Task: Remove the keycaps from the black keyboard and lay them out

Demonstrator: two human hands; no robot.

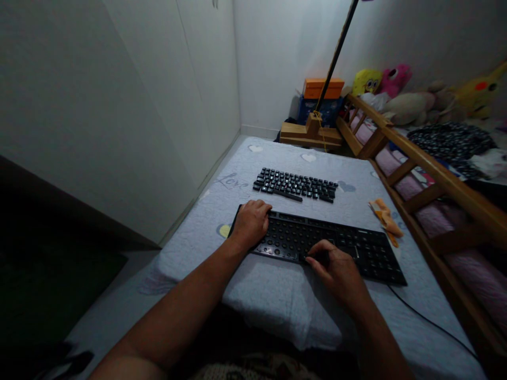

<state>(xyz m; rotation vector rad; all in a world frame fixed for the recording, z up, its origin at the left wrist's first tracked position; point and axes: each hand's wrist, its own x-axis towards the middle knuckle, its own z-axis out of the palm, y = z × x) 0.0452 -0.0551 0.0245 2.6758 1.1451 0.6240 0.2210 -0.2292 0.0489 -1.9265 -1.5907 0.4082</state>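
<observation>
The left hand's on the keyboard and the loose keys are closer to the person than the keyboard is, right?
Not quite: the head view shows the loose keys lying beyond the keyboard, farther from the person. The left hand is on the keyboard.

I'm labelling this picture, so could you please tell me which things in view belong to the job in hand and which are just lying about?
Seemingly in use:
- black keyboard, with left hand and right hand on it
- loose keycaps, in rows beyond it

Apparently just lying about:
- orange item beside the keyboard
- orange box
- yellow plush toy
- pink plush toy
</observation>
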